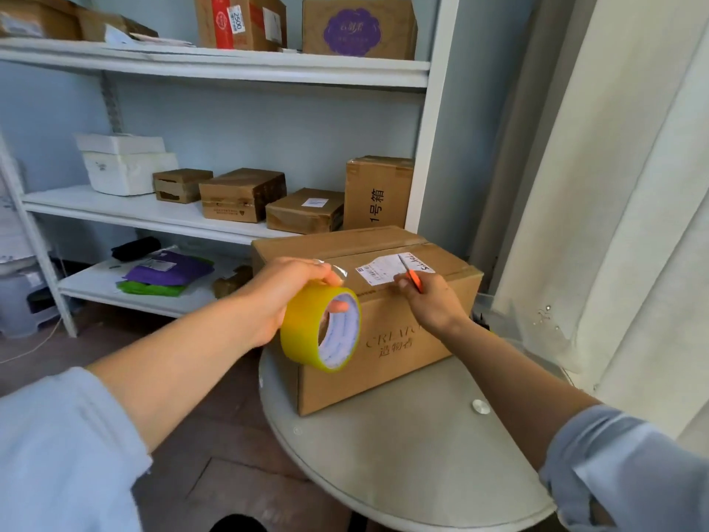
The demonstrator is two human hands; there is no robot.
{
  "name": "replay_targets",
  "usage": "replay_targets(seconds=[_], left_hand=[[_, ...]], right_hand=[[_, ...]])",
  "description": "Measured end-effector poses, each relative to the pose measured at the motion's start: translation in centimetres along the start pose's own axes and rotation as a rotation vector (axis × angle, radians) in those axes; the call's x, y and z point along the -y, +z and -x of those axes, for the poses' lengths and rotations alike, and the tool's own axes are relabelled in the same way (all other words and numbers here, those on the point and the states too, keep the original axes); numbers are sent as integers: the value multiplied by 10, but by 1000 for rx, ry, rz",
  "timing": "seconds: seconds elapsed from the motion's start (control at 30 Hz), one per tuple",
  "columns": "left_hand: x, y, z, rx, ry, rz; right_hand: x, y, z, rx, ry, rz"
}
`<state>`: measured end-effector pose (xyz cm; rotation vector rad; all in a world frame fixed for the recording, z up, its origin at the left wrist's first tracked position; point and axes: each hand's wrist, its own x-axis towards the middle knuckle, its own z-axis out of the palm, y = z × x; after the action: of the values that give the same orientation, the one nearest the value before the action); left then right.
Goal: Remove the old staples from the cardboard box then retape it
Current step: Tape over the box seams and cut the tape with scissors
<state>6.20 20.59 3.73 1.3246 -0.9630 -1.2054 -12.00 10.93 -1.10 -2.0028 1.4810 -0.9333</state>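
A closed cardboard box [399, 362] with a white shipping label [380, 268] on top stands on a round glass table [403, 462]. My left hand [284, 297] grips a yellow roll of tape [322, 328] in front of the box's near left corner, a finger through the core and a strip of clear tape pinched at the top. My right hand [429, 301] holds a small orange-handled cutter [412, 276] over the box's top front edge, its thin blade lying across the label. No staples can be made out.
A white shelf unit [230, 67] behind the table carries several cardboard boxes [241, 193] and white foam boxes [122, 163]. Purple and green bags [165, 274] lie on its lowest shelf. A pale curtain [633, 186] hangs at the right. A grey stool [27, 301] stands far left.
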Motion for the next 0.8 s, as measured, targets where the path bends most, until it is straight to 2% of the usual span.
replay_targets(seconds=[0.1, 0.17, 0.27, 0.37, 0.43, 0.6, 0.73, 0.8], left_hand=[[-1, -21, 4, -65, -82, -66], [2, -30, 2, -73, -141, -103], [11, -34, 1, 12, -231, -57], [18, -28, 0, 60, -244, -41], [21, -18, -2, 96, -261, -50], [17, 13, -7, 290, -314, -96], [9, 14, -17, 209, -247, -123], [10, 9, -21, 157, -216, -162]], right_hand=[[14, 11, 11, -42, -142, 50], [19, 23, 13, -28, -147, 65], [21, 34, 13, 3, -102, 76], [17, 31, 9, 77, -133, 100], [11, 20, 4, 90, -84, 101], [-2, 6, -2, 102, -56, 55], [-2, 1, 7, -157, -104, 49], [-3, -1, 13, -90, -120, 13]])
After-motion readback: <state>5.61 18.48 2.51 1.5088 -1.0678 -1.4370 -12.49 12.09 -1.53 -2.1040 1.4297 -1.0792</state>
